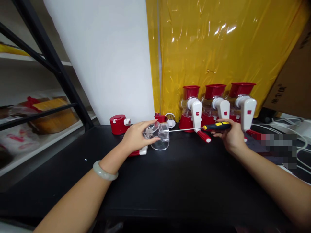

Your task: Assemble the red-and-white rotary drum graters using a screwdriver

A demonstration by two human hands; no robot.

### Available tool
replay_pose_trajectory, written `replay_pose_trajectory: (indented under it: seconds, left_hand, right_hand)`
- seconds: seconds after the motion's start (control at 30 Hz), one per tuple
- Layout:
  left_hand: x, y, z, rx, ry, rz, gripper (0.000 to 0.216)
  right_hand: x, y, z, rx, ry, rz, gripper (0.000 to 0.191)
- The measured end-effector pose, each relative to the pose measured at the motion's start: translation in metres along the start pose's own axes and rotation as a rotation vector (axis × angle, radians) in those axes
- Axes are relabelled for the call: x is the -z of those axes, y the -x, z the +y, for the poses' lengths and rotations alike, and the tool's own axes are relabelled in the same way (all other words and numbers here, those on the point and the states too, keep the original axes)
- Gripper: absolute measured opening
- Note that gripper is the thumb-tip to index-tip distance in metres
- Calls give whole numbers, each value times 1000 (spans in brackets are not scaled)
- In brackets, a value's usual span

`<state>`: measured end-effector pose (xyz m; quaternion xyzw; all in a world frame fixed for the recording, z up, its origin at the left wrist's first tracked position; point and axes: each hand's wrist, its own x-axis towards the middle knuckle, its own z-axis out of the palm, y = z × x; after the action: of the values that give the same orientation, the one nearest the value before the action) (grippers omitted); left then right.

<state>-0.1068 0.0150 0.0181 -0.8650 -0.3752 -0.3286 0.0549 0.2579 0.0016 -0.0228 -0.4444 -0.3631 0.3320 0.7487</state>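
My left hand [139, 136] is closed around a clear plastic grater housing [162, 142], holding it on its side above the black table. In my right hand [229, 134] is a screwdriver [217, 126] with a black and yellow handle, gripped from the right. Its long metal shaft points left, and the tip reaches the housing's clear tube; whether it touches anything inside cannot be made out. Below my left hand lies a red and white crank handle [141, 152], partly covered. A red base [118, 124] with a white knob sits behind my left wrist.
Three rotary graters with red hoppers [191, 92] and white cranks stand at the back right. A metal grater drum [170, 119] lies behind the housing. White cables [301, 142] trail at the right. Shelving with a black frame [52, 64] rises at the left of the black table [184, 184].
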Motion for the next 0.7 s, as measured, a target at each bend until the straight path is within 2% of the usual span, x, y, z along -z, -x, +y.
replay_pose_trajectory:
  seconds: [0.1, 0.27, 0.37, 0.43, 0.53, 0.7]
  left_hand:
    - [0, 0, 0, 6, -9, -6, 69]
    - [1, 0, 1, -4, -2, -7, 68]
    - [1, 0, 2, -9, -5, 2, 68]
    - [1, 0, 2, -10, -8, 8, 67]
    - [1, 0, 1, -10, -6, 0, 67]
    - [1, 0, 0, -14, -7, -9, 67]
  right_hand:
    - [0, 1, -2, -31, -66, -22, 25]
    - [-1, 0, 0, 13, 36, 13, 15]
    - [0, 0, 2, 47, 99, -4, 23]
    - [1, 0, 1, 16, 115, 5, 26]
    - [1, 1, -3, -66, 33, -7, 26]
    - [-1, 1, -4, -67, -38, -14, 20]
